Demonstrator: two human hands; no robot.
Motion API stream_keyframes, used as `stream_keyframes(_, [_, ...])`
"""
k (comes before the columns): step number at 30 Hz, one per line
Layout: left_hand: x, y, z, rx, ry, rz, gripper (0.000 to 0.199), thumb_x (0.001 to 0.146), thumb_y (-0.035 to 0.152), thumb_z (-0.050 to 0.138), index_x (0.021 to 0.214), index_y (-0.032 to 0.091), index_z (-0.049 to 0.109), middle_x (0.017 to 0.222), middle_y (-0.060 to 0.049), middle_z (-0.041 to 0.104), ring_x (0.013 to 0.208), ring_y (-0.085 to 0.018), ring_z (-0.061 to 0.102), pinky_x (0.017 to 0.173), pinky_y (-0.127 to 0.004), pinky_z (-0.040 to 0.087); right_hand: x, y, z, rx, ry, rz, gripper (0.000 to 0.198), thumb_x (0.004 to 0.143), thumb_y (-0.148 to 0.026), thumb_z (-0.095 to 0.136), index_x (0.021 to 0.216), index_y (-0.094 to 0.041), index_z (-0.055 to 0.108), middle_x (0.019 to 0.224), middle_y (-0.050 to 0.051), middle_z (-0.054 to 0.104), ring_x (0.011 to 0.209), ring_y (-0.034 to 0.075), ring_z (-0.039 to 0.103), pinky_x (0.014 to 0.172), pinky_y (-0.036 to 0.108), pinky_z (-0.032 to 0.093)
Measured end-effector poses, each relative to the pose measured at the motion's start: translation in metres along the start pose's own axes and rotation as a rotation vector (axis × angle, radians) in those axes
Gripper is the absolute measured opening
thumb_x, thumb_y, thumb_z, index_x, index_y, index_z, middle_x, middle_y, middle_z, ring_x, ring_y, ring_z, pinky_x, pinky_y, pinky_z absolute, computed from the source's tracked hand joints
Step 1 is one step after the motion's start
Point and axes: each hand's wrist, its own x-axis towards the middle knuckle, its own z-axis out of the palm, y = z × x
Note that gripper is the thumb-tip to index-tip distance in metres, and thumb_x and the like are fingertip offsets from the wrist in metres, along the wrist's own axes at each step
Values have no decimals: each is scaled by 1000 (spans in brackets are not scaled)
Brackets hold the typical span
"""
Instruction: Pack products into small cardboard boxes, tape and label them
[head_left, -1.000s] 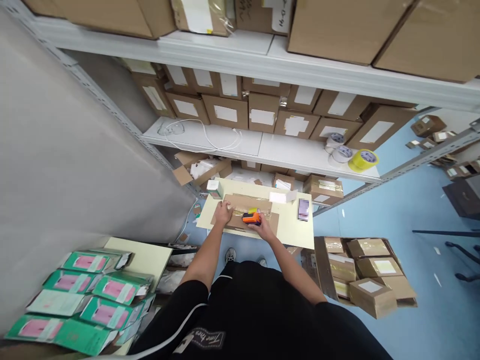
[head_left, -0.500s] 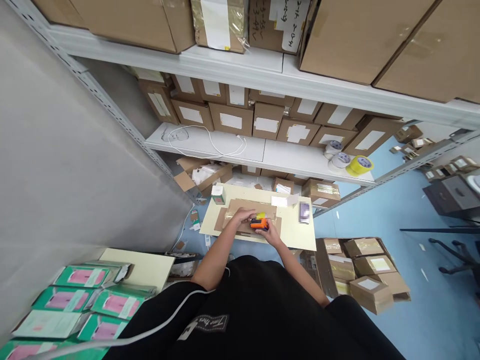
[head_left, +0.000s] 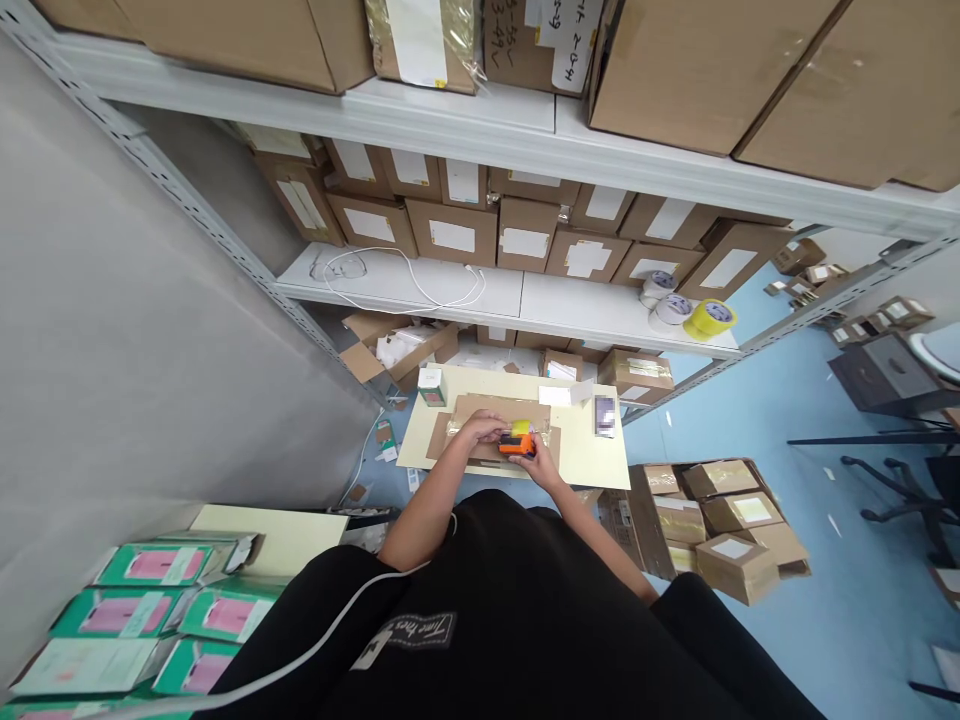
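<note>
My right hand [head_left: 541, 466] is wrapped round an orange tape dispenser [head_left: 516, 444] that carries a yellow roll of tape [head_left: 522, 427]. Close by on its left, my left hand [head_left: 484, 428] has its fingers bent together against the dispenser's side; what they pinch, if anything, is too small to make out. Both hands are over a flat cardboard box [head_left: 487, 405] with shiny tape along its left end. Under that box lies a flat piece of cardboard [head_left: 437, 440] on the pale yellow tabletop [head_left: 592, 465].
A small white-and-green box [head_left: 432, 387] stands at the table's back left; a phone [head_left: 604, 416] lies at the right. Tape rolls [head_left: 709, 318] and a white cable [head_left: 420, 285] rest on the shelf above. A large carton of parcels [head_left: 637, 520] sits on the floor at right.
The view has shifted slightly. My hands and the dispenser stay almost in place over the box, with the left fingers a little more curled.
</note>
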Motion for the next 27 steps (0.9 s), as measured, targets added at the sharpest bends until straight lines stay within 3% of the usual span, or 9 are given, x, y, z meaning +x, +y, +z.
stream_keyframes(5, [5, -10, -1, -220, 60, 53, 47, 48, 4, 95, 83, 17, 66, 64, -1, 72, 52, -16, 68, 54, -24, 54, -1, 0, -1, -25, -9, -12, 58, 74, -61, 84, 105, -25, 51, 102, 5, 67, 95, 24, 64, 91, 40, 56])
stream_keyframes(9, [4, -13, 5, -313, 123, 155, 49, 52, 8, 95, 87, 18, 63, 66, -2, 72, 60, -20, 73, 61, -28, 58, -2, 1, 0, -72, -30, -34, 56, 75, -60, 82, 107, -25, 52, 101, 5, 67, 93, 24, 64, 87, 38, 56])
stream_keyframes(17, [-13, -24, 20, -519, 219, 532, 49, 58, 29, 95, 90, 19, 59, 75, -2, 74, 72, -18, 73, 74, -30, 57, 7, -5, -2, -175, -74, -112, 48, 82, -57, 76, 108, -24, 52, 102, 6, 66, 90, 24, 63, 80, 35, 55])
stream_keyframes(23, [-19, -29, 25, -625, 300, 601, 48, 59, 34, 95, 87, 21, 58, 78, -2, 75, 73, -18, 73, 76, -31, 56, 19, -10, -8, -253, -138, -196, 38, 83, -44, 75, 109, -24, 55, 105, 7, 67, 89, 24, 62, 81, 37, 54])
stream_keyframes(27, [-19, -22, 15, -690, 402, 659, 44, 60, 32, 93, 84, 21, 59, 77, -1, 74, 73, -16, 72, 76, -29, 55, 22, -12, -16, -309, -108, -155, 40, 83, -50, 74, 106, -23, 56, 98, 7, 65, 86, 25, 60, 79, 36, 52])
